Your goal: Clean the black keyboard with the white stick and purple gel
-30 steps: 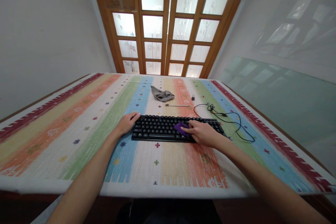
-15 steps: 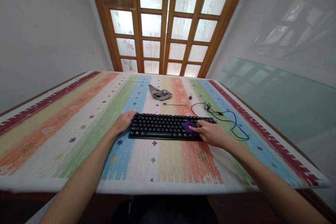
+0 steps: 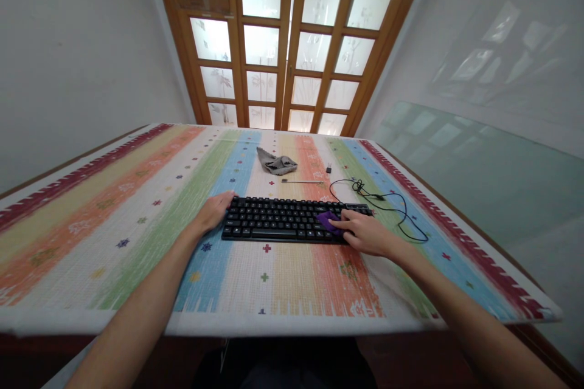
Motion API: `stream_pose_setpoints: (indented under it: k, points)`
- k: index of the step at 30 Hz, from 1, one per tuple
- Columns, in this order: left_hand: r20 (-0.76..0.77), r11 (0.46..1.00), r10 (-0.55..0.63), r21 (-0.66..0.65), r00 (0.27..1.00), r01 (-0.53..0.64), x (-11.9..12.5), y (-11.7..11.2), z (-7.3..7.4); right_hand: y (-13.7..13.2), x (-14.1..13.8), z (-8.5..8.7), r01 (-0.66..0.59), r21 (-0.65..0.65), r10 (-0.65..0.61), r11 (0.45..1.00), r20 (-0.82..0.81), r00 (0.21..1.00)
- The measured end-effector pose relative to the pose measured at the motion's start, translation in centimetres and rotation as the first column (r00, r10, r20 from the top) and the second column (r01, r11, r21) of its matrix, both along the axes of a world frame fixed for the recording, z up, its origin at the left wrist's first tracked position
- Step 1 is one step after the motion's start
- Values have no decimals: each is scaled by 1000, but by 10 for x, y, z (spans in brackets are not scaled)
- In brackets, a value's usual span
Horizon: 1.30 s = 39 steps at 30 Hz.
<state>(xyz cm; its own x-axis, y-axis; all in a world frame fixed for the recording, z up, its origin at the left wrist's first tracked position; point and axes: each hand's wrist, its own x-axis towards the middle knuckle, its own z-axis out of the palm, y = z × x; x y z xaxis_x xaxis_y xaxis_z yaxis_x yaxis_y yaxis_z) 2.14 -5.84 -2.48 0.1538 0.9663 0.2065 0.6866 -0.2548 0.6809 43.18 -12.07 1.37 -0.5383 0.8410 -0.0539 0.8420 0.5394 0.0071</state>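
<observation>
A black keyboard (image 3: 269, 219) lies flat on the striped tablecloth, its white-lettered keys facing up. My left hand (image 3: 216, 209) grips its left end, fingers at the upper left corner. On the right part of the keys, my right hand (image 3: 362, 231) presses a small purple cloth (image 3: 326, 220), the index finger stretched along it and the other fingers curled. Part of the cloth and the keys beneath are covered by that hand. From the keyboard's back edge runs a thin black cable (image 3: 401, 197), loosely bundled to the right.
Beyond the keyboard lie a crumpled grey cloth (image 3: 276, 163), a thin rod with a dark tip (image 3: 302, 182) and a small dark object (image 3: 328, 168). The tablecloth (image 3: 150, 243) covers the table. A glass panel (image 3: 479, 158) leans at the right wall; wooden doors (image 3: 285, 42) stand behind.
The view has shifted very slightly. Both hands, the keyboard and the purple cloth stay in nearly the same places.
</observation>
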Motion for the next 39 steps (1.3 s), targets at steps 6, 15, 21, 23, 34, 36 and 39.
stream_pose_setpoints:
  k: [6, 15, 21, 23, 34, 36, 39]
  points:
    - [17, 1000, 6, -7, 1000, -6, -1, 1, -2, 6, -6, 3, 15, -55, -22, 998, -130, 991]
    - [21, 1000, 20, -8, 1000, -20, -3, 4, -6, 24, -47, 12, 110, -21, -108, 994, -422, 900]
    - [46, 999, 28, -21, 999, -27, -4, 7, -9, 35, -110, 21, -23, 3, 21, 1000, -505, 863]
    - [59, 999, 37, -30, 998, -35, -4, 7, -9, 36, -134, 23, -100, 64, 119, 993, -476, 872]
    - [110, 998, 37, -46, 993, -32, -4, 4, -7, 30, -228, 1, -462, 149, 481, 874, -129, 867]
    - [104, 999, 35, -40, 994, -31, -4, 5, -7, 29, -233, 1, -479, 106, 486, 871, -50, 872]
    - [88, 999, 38, -42, 995, -35, -4, 6, -8, 25, -232, 8, -472, 67, 470, 879, 32, 882]
